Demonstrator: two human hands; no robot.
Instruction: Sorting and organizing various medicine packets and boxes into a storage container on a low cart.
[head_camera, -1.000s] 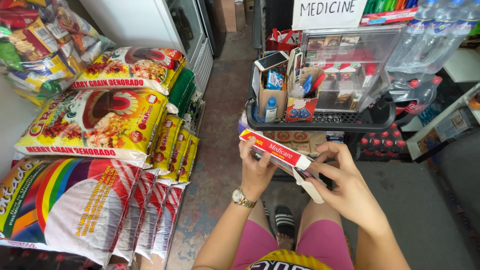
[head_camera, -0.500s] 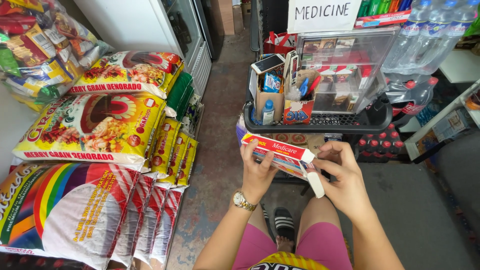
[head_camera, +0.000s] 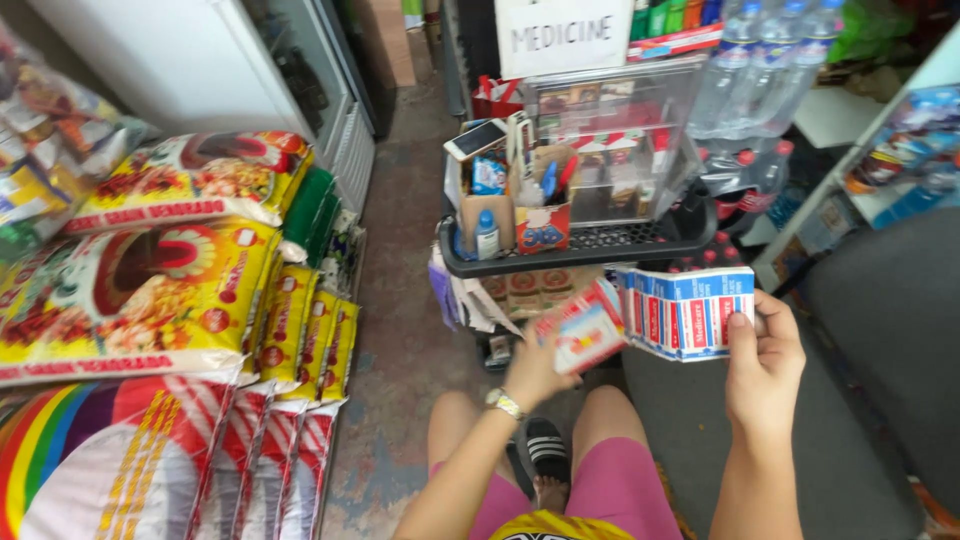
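Left hand grasps the red-and-white cardboard box; right hand, at 3 o'clock, pinches the blue-and-white strip of sachets; pull straight.

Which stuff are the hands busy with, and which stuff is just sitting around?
In use:
left hand holding the red and white box
right hand holding the strip of blue and white packets

Sitting around:
rice sacks
black tray
water bottles
phone

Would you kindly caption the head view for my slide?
Left hand holds a carton; right hand holds a strip of packets before a cart.
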